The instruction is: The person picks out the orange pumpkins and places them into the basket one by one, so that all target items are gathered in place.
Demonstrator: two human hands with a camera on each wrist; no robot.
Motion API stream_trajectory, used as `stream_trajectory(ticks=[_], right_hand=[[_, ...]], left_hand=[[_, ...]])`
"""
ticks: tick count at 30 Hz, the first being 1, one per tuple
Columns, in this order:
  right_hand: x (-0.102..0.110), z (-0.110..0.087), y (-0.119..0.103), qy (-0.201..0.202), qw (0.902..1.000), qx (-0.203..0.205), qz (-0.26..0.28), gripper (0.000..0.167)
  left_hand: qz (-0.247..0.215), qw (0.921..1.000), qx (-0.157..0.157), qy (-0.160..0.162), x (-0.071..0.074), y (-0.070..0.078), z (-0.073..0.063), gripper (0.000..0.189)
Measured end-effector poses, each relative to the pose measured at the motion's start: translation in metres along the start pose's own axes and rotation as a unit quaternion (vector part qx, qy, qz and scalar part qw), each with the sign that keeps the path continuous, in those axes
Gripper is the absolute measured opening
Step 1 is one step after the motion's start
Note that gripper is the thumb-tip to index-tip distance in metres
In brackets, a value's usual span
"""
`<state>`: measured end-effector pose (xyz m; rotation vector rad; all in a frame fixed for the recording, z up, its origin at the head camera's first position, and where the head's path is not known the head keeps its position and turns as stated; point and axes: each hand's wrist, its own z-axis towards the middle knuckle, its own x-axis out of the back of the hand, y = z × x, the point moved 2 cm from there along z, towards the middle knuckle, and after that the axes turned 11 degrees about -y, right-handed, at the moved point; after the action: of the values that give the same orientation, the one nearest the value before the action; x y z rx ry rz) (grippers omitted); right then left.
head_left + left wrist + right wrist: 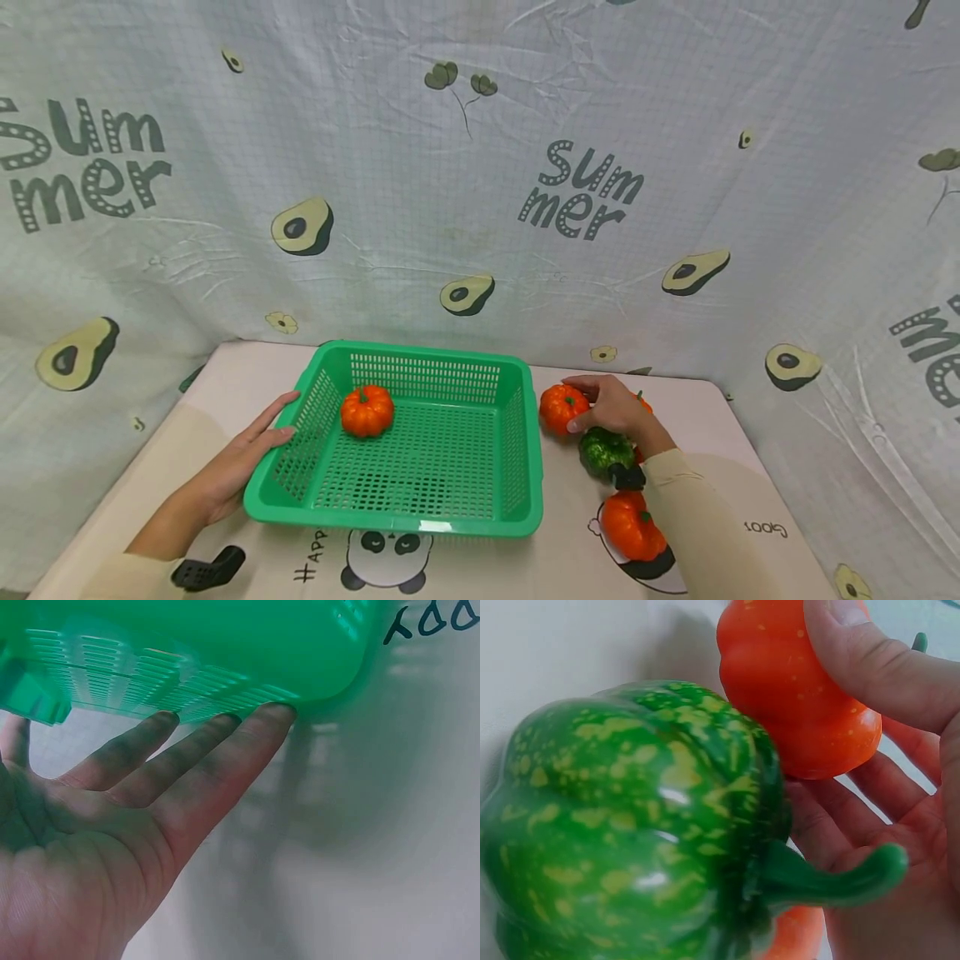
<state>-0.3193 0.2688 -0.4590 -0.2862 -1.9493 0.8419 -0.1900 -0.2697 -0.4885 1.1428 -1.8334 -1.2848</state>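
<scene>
A green plastic basket point(420, 527) with slotted walls stands in front of me, one small orange pumpkin point(367, 411) inside near its left wall. My left hand point(236, 467) is at the basket's left side; in the left wrist view its straight fingers point(217, 769) touch the outer wall from below. To the right of the basket, my right hand point(617, 407) holds another orange pumpkin point(558, 410), thumb on one side and fingers on the other. Close by the right hand is a green speckled pumpkin point(630, 817) with a curved stem.
An orange-red pumpkin point(632, 525) lies nearer me, partly behind the right sleeve point(705, 525). More orange shows behind the right wrist, mostly hidden. The pale table point(570, 533) carries printed drawings, and a patterned cloth point(405, 167) hangs behind it.
</scene>
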Motion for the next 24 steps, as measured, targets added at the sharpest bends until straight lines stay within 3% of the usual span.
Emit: stream_trajectory(ticks=[13,24], right_hand=[[0.008,-0.007,-0.01,0.003,1.0,-0.001,-0.004,0.077],[0.015,-0.014,-0.019,-0.006,0.9996,0.029,0.001,0.079]], left_hand=[[0.001,1.0,-0.003,-0.001,0.001,-0.001,0.0,0.07],[-0.002,1.0,-0.004,-0.008,0.001,0.0,0.001,0.07]])
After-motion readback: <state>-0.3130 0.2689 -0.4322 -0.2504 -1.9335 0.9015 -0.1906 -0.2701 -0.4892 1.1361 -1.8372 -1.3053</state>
